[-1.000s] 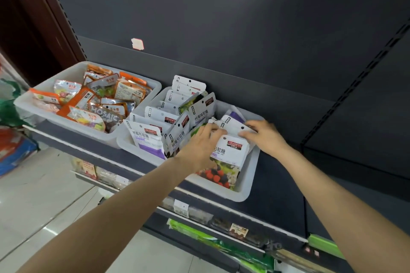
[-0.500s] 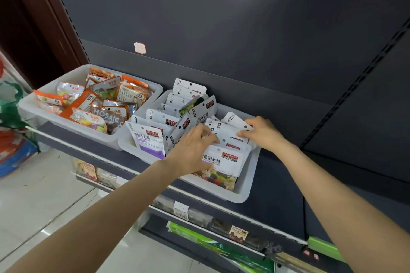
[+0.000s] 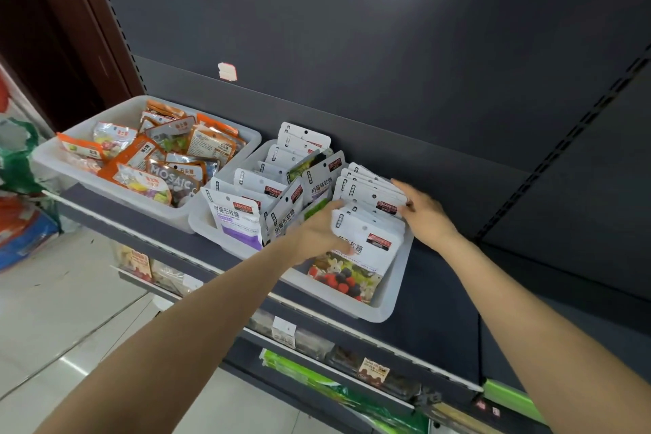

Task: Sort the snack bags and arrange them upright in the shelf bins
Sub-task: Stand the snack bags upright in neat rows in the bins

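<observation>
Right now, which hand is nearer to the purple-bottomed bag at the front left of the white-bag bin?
Left. The left hand sits just right of the purple-bottomed bag, against the berry bag stack. The right hand is on that stack's far side.
</observation>
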The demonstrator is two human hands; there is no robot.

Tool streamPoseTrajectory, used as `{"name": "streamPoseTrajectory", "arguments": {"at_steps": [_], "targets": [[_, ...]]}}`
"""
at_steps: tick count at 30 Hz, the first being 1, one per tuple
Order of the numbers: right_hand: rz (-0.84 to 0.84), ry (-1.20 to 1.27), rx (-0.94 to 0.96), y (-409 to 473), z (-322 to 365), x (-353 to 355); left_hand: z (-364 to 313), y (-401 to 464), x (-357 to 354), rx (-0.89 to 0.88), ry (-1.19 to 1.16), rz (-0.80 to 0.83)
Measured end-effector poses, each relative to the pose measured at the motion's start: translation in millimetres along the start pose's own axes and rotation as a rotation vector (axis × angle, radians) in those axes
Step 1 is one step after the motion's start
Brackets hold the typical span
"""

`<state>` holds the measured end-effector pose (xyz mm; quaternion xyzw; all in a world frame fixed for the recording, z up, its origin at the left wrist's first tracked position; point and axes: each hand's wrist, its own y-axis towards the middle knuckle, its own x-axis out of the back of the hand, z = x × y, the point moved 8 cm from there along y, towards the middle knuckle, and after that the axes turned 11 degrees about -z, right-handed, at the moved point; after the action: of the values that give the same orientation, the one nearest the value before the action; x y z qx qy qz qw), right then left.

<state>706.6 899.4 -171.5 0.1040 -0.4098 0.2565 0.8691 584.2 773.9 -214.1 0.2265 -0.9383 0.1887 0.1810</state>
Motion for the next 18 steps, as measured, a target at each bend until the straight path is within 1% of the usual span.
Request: {"name": "streamPoseTrajectory", "arguments": {"at_steps": [1,3,7,9,11,13,15,16,18], "targets": [[0.001,0.002,-0.001,-0.8,-1.4,1.7,-1.2,-1.2,-5.9,0.002,-0.010,0.033],[-0.017,-0.005,0.006,-4.2,-0.1,4.4,-0.4,-1.2,-8.2,-0.023,0.062,0.026],[-0.165,-0.094,0.127,-12.9,19.4,10.9,-3.5,-8.8,15.9,-0.131,0.254,-0.109],[-0.212,-0.116,0.199,-19.6,36.3,10.0,-18.8,-24.8,37.3,-0.282,0.396,-0.213],[-0.221,-0.073,0.234,-27.5,56.2,5.2,-33.1,-43.5,62.0,-0.470,0.580,-0.318],[-0.207,-0.016,0.250,-35.1,76.5,-3.9,-31.5,-51.5,89.0,-0.564,0.740,-0.390],[-0.176,0.012,0.280,-41.1,97.6,-18.9,-20.1,-51.6,118.1,-0.545,0.792,-0.402],[-0.152,0.015,0.292,-42.8,107.8,-28.7,-13.7,-49.8,131.7,-0.519,0.770,-0.384],[-0.104,0.010,0.291,-44.0,127.6,-49.8,1.8,-43.3,154.0,-0.457,0.705,-0.292]]}}
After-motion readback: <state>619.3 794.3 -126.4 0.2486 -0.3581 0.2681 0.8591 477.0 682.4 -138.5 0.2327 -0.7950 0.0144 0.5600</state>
